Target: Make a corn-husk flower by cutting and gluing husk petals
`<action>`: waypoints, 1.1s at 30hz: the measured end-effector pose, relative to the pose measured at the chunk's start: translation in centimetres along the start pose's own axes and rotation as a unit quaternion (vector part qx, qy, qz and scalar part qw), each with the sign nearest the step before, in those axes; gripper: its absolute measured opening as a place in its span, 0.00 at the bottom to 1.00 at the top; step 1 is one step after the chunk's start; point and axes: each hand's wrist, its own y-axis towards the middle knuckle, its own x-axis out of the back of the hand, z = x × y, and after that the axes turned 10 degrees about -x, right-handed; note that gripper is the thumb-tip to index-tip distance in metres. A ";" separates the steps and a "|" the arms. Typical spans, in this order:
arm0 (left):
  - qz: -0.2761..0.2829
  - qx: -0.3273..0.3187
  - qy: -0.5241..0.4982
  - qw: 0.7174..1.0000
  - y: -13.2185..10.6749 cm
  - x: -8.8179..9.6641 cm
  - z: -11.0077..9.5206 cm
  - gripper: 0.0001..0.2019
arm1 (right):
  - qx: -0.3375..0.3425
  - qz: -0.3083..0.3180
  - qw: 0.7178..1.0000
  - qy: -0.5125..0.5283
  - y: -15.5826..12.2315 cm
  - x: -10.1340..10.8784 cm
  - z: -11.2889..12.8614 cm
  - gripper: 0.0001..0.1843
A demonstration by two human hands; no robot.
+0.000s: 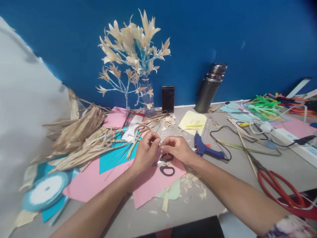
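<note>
My left hand (148, 150) and my right hand (177, 148) meet over the middle of the table, fingertips pinched close together. What they pinch is too small and covered to make out. A pale curved strip (140, 126) arches just behind my left fingers; whether it runs into them I cannot tell. Below my right hand, black-handled scissors (167, 171) lie on pink paper (151, 185), their blades partly hidden. A blue glue gun (208, 148) rests to the right of my right hand. Dried husks (81, 132) are heaped on the left.
Cream husk flowers (133, 43) stand in a clear bottle by the blue wall. Nearby are a phone (168, 99) and a leaning flask (210, 87). Red-handled shears (279, 185), cables and a power strip (294, 145) lie right; a ribbon spool (47, 189) lies front left.
</note>
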 end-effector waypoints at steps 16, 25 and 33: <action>0.026 -0.063 0.108 0.992 0.2 0.2 0.7 0.07 | 0.044 0.016 0.995 -0.093 -0.2 -0.2 0.0 0.06; 0.079 -0.122 0.162 0.976 0.0 0.4 1.5 0.09 | 0.059 0.003 0.988 -0.145 0.3 0.1 -0.3 0.04; 0.055 -0.175 0.216 0.959 0.1 0.6 1.7 0.08 | 0.124 -0.006 0.970 -0.211 0.1 0.1 -0.3 0.03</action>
